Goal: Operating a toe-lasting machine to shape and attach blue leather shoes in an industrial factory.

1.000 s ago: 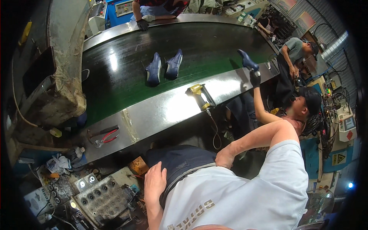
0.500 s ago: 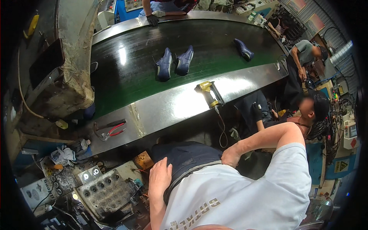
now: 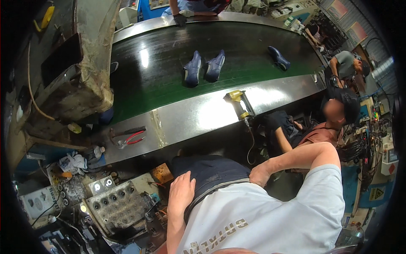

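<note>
My left hand [image 3: 182, 194] lies flat on the hip of my dark trousers [image 3: 211, 173], holding nothing. My right hand [image 3: 258, 174] is curled against my waist at the right, elbow out, also holding nothing. In front of me runs a dark green conveyor belt [image 3: 160, 84] with a steel edge [image 3: 198, 116]. A pair of blue shoes [image 3: 203, 67] lies side by side on the belt, and a single blue shoe [image 3: 279, 58] lies farther right. A yellow power tool [image 3: 237, 101] rests on the steel edge.
Red-handled pliers [image 3: 131, 138] lie on the steel edge at the left. A grey metal block with holes [image 3: 116, 203] sits low left among clutter. A seated person in a dark cap [image 3: 338, 110] is at my right; other people work farther along and across the belt.
The view has drifted so the belt and shoes sit farther right. The seated person's arm, raised to the belt edge before, has come down. My hands stay on my waist.
</note>
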Demonstrator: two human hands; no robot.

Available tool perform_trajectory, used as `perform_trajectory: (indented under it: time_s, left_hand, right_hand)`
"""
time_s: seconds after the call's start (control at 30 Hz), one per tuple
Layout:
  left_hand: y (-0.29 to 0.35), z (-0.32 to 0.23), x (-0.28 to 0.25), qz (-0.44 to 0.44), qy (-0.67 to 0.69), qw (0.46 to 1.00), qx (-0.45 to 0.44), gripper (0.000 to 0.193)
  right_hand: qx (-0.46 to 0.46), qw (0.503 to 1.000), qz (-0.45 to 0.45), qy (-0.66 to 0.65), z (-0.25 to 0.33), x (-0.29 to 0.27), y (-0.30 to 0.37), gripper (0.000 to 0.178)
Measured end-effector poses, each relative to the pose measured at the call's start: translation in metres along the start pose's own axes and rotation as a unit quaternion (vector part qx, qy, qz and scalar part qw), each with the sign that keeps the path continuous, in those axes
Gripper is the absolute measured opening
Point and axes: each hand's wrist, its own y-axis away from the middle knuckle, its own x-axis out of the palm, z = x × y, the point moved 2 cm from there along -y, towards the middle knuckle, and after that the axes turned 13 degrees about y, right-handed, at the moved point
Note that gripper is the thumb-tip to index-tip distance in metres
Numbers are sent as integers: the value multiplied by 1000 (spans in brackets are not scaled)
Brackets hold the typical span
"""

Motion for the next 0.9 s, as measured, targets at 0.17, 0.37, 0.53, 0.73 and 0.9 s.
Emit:
perform_trajectory:
  time_s: [0.17, 0.37, 0.53, 0.73, 0.9]
  left_hand:
    - [1, 4, 1, -13, 5, 1000, 0, 40]
    - [2, 2, -3, 11, -2, 1000, -7, 39]
    - [3, 2, -3, 18, 2, 1000, -17, 40]
    - [2, 4, 0, 9, -6, 1000, -8, 41]
    - [2, 3, -2, 14, -4, 1000, 0, 41]
  right_hand:
    - [-11, 999, -23, 32, -14, 22, -9, 26]
    - [-11, 998, -8, 65, -2, 4, -5, 28]
    - [4, 998, 16, 66, 0, 1, -3, 29]
    - [-3, 999, -4, 47, -1, -3, -1, 29]
    - [3, 998, 2, 56, -2, 1, -3, 30]
